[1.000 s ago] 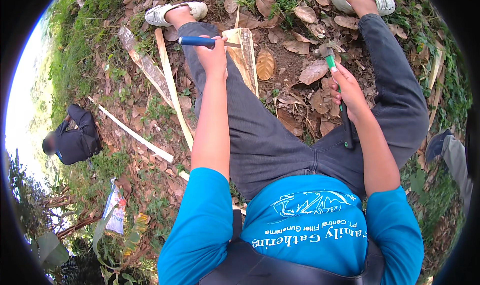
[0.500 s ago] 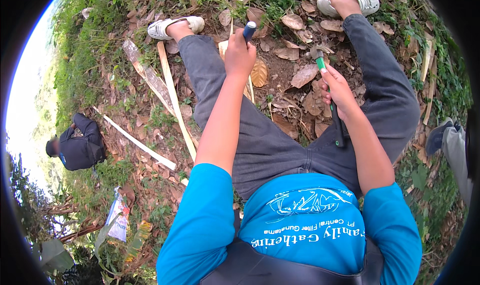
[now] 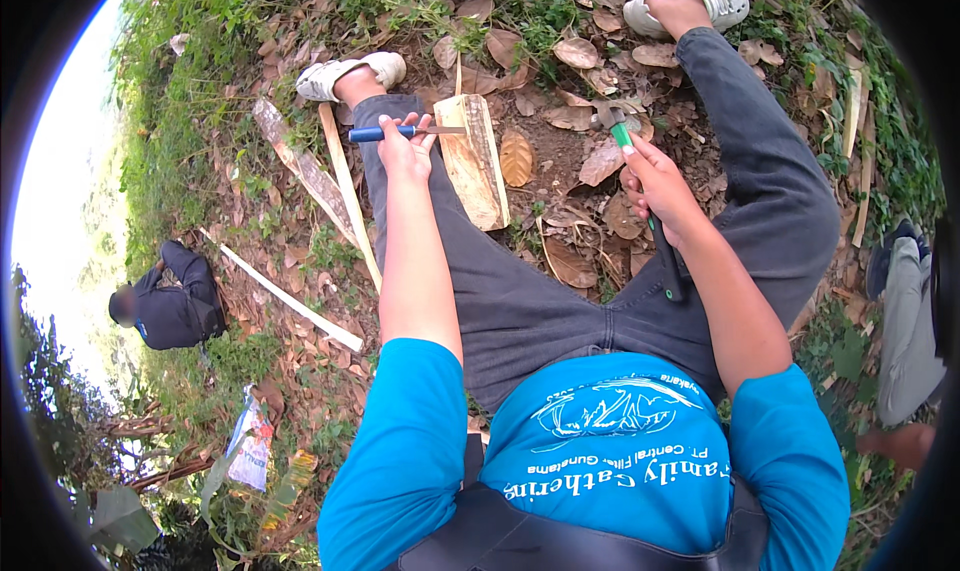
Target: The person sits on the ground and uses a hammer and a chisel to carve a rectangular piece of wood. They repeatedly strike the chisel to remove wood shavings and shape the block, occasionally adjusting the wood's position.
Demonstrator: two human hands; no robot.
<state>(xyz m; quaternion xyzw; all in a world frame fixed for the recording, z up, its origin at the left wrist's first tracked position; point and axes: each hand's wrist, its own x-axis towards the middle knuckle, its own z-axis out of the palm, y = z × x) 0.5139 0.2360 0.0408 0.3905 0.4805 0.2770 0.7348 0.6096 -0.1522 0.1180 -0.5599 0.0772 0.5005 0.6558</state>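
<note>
I sit on leaf-strewn ground with my legs in dark trousers stretched out. My left hand (image 3: 405,153) grips a blue-handled chisel (image 3: 380,133) held sideways, its metal blade touching the top of a pale split wood block (image 3: 478,161) that lies between my legs. My right hand (image 3: 660,186) holds a hammer (image 3: 668,261) with a green neck and black handle. Its head is raised beside the block, to the right and apart from it.
Long split wood strips (image 3: 345,191) and a thin white stick (image 3: 285,296) lie to my left. A person in dark clothes (image 3: 175,306) crouches further left. Another person's leg (image 3: 905,311) is at the right edge. A plastic bag (image 3: 250,441) lies in the grass.
My left hand has lowered the chisel from pointing upward to lying sideways with its blade on the wood block. My right hand with the hammer has stayed almost still.
</note>
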